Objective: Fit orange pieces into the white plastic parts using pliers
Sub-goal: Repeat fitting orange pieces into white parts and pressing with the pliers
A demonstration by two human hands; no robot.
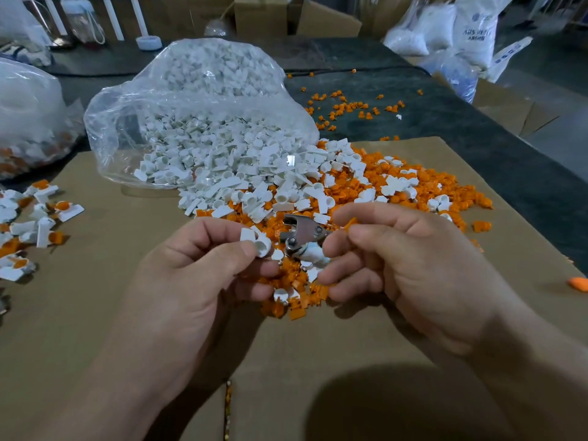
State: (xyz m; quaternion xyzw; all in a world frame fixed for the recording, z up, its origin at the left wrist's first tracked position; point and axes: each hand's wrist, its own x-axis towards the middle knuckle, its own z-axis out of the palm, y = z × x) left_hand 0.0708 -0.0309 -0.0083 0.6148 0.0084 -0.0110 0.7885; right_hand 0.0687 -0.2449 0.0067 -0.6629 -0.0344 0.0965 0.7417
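Pinching a white plastic part (259, 244) between thumb and forefinger of the left hand (203, 268), just left of the pliers (302, 233) and not quite touching them. Gripping the pliers in the right hand (397, 262), lower fingers curling round the pale handle, the metal head sticking out toward the left hand. Pinching also a bit of orange, seemingly one orange piece (350, 223), between right thumb and forefinger, just right of the pliers' head; hard to tell how the jaws are standing. Holding both hands close together yet apart, each clamped on its own thing, over the cardboard surface (127, 297). Lying under and beyond the pliers, a heap of loose orange pieces (397, 183), spreading out to the right of them. Spilling toward the pliers from behind and left, a mass of white parts (241, 173) pouring out of a clear bag (197, 100) lying on its side. Sitting far left of the pliers, a scatter of fitted parts (41, 218), white with orange showing in them. Resting well beyond the pliers on a dark mat (461, 128), more stray orange bits (350, 106). Bulging at the far left, beyond the fitted parts, a second bag (28, 122) holding white and orange.
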